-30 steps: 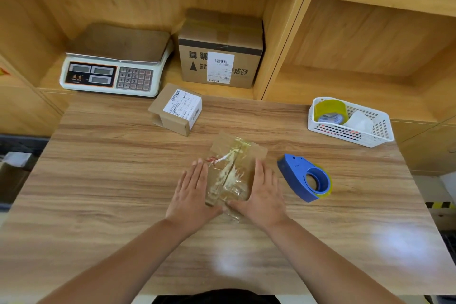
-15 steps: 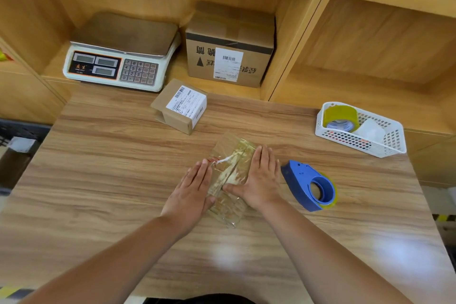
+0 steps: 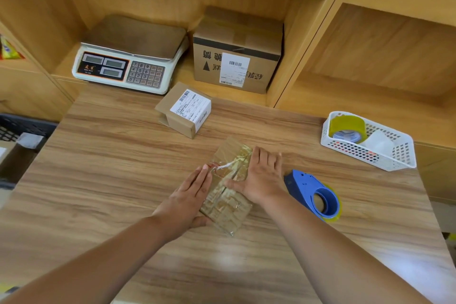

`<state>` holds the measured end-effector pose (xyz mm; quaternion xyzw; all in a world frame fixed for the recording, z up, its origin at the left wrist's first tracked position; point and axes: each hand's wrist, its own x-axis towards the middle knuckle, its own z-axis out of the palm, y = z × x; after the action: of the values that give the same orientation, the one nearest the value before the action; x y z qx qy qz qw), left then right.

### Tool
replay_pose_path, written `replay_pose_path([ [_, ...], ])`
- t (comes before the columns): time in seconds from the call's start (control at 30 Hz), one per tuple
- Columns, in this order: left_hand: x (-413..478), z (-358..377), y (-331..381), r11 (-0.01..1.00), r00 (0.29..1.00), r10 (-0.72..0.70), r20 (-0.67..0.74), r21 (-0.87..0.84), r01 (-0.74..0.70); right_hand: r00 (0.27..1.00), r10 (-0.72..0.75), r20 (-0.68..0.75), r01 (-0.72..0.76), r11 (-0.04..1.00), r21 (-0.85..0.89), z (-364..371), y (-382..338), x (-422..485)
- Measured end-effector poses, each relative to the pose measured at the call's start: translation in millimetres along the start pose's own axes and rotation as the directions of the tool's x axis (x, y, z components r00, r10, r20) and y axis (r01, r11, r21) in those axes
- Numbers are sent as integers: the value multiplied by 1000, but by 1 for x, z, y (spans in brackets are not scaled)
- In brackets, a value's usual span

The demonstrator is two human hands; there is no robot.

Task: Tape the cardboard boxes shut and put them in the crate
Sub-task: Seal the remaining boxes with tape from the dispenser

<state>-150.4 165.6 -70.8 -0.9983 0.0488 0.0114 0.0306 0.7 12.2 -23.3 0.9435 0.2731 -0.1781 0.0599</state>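
My left hand (image 3: 187, 195) and right hand (image 3: 261, 177), fingers straight, flatten tape on the wrapped box (image 3: 225, 205); I judge sealing nearly done; crating it and the labelled box (image 3: 183, 110) remains.

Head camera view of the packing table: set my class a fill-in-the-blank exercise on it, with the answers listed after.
The left hand and right hand lie flat against the small tape-covered cardboard box; neither holds the ___ plastic tape dispenser.
The yellowish tape roll sits in the white perforated plastic ___.
The white electronic scale stands to the ___ of the large brown cardboard box.
Answers: blue; basket; left.
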Motion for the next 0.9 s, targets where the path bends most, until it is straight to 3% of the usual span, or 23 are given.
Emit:
replay_pose_path([
  [0.27,3,-8,3,996,985,26,168,82,-40,998,6,-60,-5,1000,21,1,5,14],
  [0.6,5,-18,5,999,979,-44,198,29,39,990,27,-137,-16,997,82,2,12,30],
  [0.9,4,-5,5,998,980,-19,196,63,7,980,77,-183,-25,962,271,2,19,49],
])
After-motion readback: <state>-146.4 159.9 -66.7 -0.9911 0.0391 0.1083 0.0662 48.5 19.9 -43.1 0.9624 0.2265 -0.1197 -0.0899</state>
